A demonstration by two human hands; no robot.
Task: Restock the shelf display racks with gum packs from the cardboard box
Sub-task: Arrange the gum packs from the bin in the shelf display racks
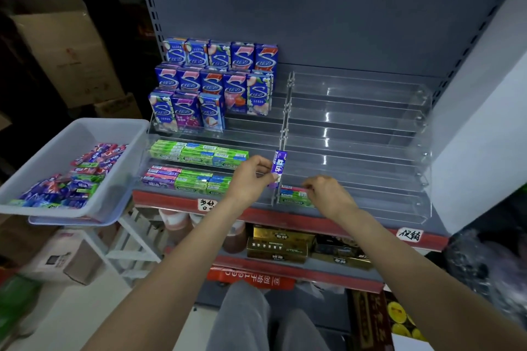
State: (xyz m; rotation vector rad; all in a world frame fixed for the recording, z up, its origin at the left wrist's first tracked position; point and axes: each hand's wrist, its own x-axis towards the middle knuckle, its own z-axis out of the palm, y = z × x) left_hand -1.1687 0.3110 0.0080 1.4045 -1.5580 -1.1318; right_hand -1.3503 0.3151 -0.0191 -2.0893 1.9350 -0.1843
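Here the right clear rack [359, 134], beyond and to the right of both hands, has bare stepped tiers up to the grey back panel [328, 8]. The left rack [216, 134], beyond the left hand [251, 177], carries boxes and flat gum packs. Left of that hand a white tray [71, 134] holds loose packs. The left hand pinches a purple gum pack [279, 165] upright at the divider between the racks. The right hand [328, 194], fingers curled, touches green packs [293, 196] on the lowest tier; its fingertips are hidden.
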